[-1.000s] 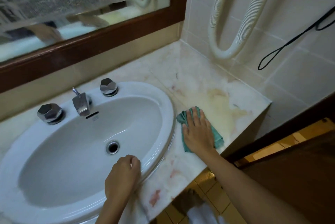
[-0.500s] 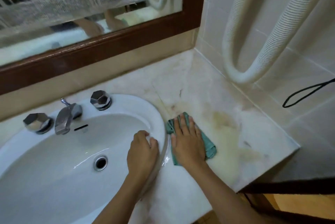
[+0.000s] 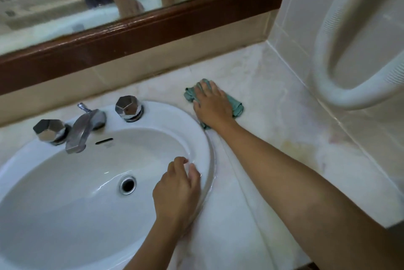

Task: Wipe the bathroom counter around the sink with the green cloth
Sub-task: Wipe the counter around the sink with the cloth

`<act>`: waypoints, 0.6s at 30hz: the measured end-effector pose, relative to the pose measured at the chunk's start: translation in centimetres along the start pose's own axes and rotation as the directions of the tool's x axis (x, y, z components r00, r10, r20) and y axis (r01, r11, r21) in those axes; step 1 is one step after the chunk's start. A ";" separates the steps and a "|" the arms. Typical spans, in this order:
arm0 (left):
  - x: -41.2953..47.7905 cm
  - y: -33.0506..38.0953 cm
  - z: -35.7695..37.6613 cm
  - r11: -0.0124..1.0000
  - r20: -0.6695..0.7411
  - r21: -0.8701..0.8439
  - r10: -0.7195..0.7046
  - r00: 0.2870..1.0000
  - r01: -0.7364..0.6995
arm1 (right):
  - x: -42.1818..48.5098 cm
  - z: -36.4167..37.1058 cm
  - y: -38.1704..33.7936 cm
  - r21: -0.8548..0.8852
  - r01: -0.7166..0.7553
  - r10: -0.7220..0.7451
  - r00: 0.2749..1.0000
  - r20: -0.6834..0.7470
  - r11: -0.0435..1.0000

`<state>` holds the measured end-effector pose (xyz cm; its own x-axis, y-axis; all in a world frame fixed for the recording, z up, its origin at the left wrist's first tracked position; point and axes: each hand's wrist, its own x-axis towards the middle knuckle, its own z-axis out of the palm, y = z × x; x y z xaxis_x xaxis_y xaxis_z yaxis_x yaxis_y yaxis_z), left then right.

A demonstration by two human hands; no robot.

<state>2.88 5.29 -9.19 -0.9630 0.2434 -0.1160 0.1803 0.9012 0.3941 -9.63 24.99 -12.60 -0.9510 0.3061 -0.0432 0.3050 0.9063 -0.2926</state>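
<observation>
Where the counter [image 3: 273, 103] runs between the sink [image 3: 196, 130] rim and the tiled wall [image 3: 293, 29], the cloth [image 3: 237, 107] is pressed flat under the right hand [image 3: 213, 105], fingers spread and pointing toward the mirror [image 3: 131, 36]. It is a crumpled green rag, its corners showing past the fingertips and beside the wrist, and it lies just beside the curved rim, near the right tap knob [image 3: 127, 108]. Open marble is seen behind it up to the backsplash and to its right as far as the wall joint; a ribbed white hose [image 3: 341, 95] loops down close above that right strip. The stone is pale, veined and glossy, with a yellowish stain nearer the front edge. The left hand [image 3: 177, 193] is rested on the sink's right rim, fingers loosely curled over the inner lip, nothing held. The basin is smooth white oval ceramic with a chrome spout [image 3: 80, 130], a second faceted knob [image 3: 49, 131] and a round drain [image 3: 127, 184].
</observation>
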 end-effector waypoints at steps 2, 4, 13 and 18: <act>0.0 -0.1 0.0 1.000 0.008 -0.001 -0.014 1.000 0.014 | -0.3 0.0 1.0 0.021 -0.132 0.133 0.989 -0.064 0.991; 0.0 -0.1 0.1 1.000 0.012 -0.002 -0.016 1.000 0.016 | -1.7 -0.4 3.3 0.044 -0.294 0.297 0.947 -0.123 0.955; 0.0 -0.1 0.2 0.999 0.043 -0.042 -0.018 0.999 0.019 | -18.1 -0.3 6.3 0.102 -0.633 0.631 0.718 -0.292 0.767; 0.2 -0.3 0.5 0.999 0.022 -0.038 0.005 1.000 -0.004 | -16.7 1.0 1.4 0.028 -0.453 0.450 0.873 -0.186 0.891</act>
<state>2.78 5.22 -9.75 -0.9576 0.2552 -0.1339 0.1761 0.8859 0.4291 6.65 20.86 -13.23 -0.6839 0.7295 0.0078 0.7015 0.6605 -0.2677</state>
